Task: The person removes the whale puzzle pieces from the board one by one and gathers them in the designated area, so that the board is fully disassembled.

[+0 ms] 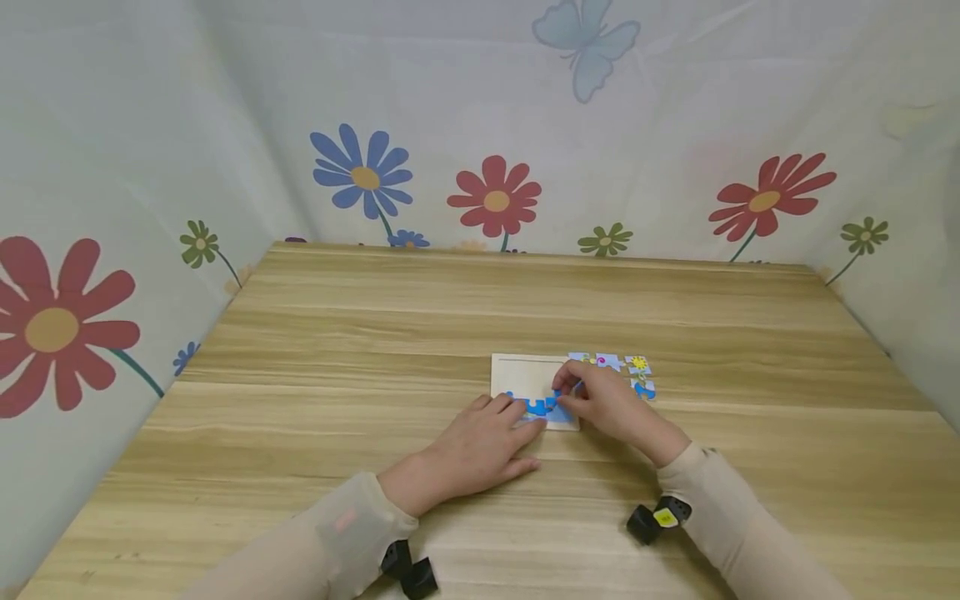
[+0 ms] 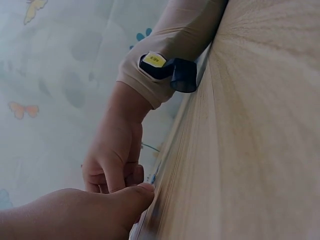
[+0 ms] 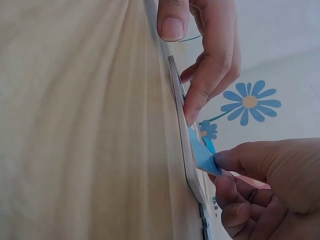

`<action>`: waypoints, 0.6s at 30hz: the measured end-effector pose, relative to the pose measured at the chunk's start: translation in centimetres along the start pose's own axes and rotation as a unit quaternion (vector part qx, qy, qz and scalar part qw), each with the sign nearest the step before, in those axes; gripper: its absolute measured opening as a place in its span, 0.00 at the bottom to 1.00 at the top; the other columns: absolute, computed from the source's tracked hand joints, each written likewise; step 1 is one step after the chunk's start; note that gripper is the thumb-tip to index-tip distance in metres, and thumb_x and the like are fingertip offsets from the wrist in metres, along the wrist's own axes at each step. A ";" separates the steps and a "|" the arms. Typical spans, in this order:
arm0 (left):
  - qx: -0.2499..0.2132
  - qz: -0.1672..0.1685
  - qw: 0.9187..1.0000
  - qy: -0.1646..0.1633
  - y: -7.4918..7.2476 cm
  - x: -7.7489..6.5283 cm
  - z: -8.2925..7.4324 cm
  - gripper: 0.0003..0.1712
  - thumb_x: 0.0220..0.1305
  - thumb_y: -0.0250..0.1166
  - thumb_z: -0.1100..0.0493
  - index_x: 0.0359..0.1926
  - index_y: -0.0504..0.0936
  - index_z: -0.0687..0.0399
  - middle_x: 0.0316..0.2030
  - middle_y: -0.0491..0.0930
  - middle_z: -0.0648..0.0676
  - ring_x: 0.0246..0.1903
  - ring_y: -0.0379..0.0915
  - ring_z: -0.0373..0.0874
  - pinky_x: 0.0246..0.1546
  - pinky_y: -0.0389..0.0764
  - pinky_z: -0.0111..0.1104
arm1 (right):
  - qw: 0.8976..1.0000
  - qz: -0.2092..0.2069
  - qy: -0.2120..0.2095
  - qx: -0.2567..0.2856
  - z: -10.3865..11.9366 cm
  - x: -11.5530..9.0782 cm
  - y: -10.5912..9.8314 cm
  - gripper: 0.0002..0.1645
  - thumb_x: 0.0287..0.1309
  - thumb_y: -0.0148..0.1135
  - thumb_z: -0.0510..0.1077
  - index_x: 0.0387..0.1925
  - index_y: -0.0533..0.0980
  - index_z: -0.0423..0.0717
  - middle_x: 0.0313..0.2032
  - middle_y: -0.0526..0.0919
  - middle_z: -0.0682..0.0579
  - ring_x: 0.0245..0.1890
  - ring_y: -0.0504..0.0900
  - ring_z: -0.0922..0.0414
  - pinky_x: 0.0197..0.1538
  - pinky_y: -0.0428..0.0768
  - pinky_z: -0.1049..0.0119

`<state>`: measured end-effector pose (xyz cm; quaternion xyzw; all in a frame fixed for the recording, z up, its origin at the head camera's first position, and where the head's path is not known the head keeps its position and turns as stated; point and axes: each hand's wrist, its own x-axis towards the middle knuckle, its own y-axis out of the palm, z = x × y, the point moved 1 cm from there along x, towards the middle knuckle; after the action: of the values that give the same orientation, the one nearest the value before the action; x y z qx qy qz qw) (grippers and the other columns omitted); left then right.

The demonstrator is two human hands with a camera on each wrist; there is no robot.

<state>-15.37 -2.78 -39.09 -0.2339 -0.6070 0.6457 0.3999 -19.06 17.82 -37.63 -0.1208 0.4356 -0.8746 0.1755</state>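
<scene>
I have the flat blue jigsaw piece [image 3: 202,156] tilted over the near right part of the rectangular pale wooden board [image 1: 527,377], pinched between the right hand's [image 1: 611,404] thumb and fingertips. The left hand [image 1: 476,446] holds nothing, its fingers extended and resting on blue fitted pieces [image 1: 535,407] along the board's near side. I see colourful loose cardboard-like pieces [image 1: 638,364] to the board's right, on the striped wood-grain table [image 1: 300,358].

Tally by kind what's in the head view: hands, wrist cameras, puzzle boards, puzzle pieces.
Hands: 2 (left hand, right hand)
Wrist cameras: 2 (left camera, right camera)
Puzzle board: 1
Puzzle pieces: several; hands may hide some, so no exact count
Total, without pieces: 5
</scene>
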 end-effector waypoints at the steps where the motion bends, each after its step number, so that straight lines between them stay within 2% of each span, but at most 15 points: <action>1: 0.000 0.002 1.000 -0.001 0.0 0.0 0.0 0.29 0.66 0.51 0.33 0.59 0.75 0.42 0.46 0.76 0.48 0.49 0.70 0.45 0.49 0.73 0.38 | 1.000 -0.003 -0.002 -0.002 0.0 0.0 -0.1 0.04 0.57 0.63 0.37 0.35 0.77 0.44 0.30 0.82 0.52 0.24 0.72 0.64 0.29 0.71 0.73; 6: 0.000 0.008 1.000 -0.002 0.0 0.0 -0.1 0.29 0.66 0.51 0.33 0.59 0.75 0.42 0.47 0.76 0.48 0.50 0.70 0.45 0.50 0.73 0.39 | 1.000 -0.011 0.000 -0.001 -0.1 -0.2 -0.5 0.03 0.57 0.63 0.37 0.33 0.77 0.46 0.29 0.82 0.53 0.23 0.72 0.64 0.31 0.71 0.73; 13: -0.004 0.021 1.000 -0.006 0.0 0.0 -0.2 0.29 0.67 0.50 0.33 0.61 0.74 0.41 0.48 0.75 0.48 0.51 0.69 0.45 0.50 0.73 0.38 | 0.999 -0.011 -0.005 0.035 -0.2 -0.1 -1.5 0.02 0.58 0.62 0.35 0.34 0.77 0.41 0.30 0.82 0.50 0.24 0.71 0.63 0.30 0.71 0.73; 18: 0.000 0.015 1.000 -0.005 0.0 -0.1 0.0 0.29 0.67 0.50 0.33 0.60 0.75 0.41 0.47 0.75 0.48 0.50 0.70 0.45 0.50 0.73 0.38 | 0.999 -0.013 0.003 0.041 0.1 -0.1 -2.5 0.02 0.58 0.61 0.34 0.34 0.77 0.40 0.31 0.82 0.48 0.24 0.71 0.62 0.28 0.72 0.73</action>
<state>-15.32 -2.85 -39.13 -0.2396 -0.6054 0.6529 0.3870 -19.43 19.22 -35.55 -0.1165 0.3981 -0.8943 0.1680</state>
